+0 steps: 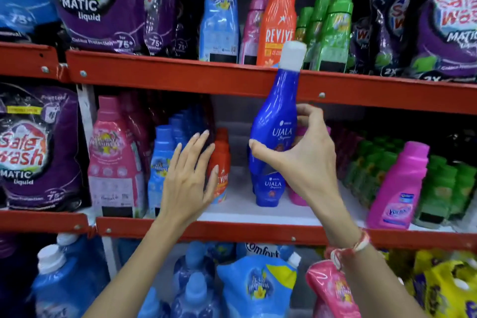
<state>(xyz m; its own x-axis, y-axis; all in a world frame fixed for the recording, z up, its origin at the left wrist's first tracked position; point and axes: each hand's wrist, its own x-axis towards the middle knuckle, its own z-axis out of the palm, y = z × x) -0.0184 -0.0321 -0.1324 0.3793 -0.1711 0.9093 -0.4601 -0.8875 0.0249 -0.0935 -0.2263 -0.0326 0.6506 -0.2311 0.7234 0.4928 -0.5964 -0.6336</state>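
My right hand [302, 152] grips a tall dark-blue Ujala bottle [276, 116] with a white cap, tilted slightly, in front of the middle shelf. Its cap overlaps the red rail above. A smaller Ujala bottle [269, 188] stands on the white shelf board just below it. My left hand [191, 178] is open with fingers spread. It reaches in beside a small orange Revive bottle [221, 162] and holds nothing; whether its thumb touches that bottle I cannot tell.
Red metal shelf rails [180, 77] cross the view. Purple Safe Wash pouches [38, 150] stand left, pink and light-blue bottles [113, 152] beside them, green bottles [444, 188] and a pink Vanish-type bottle [400, 188] right. Bare white shelf board [240, 204] shows between my hands.
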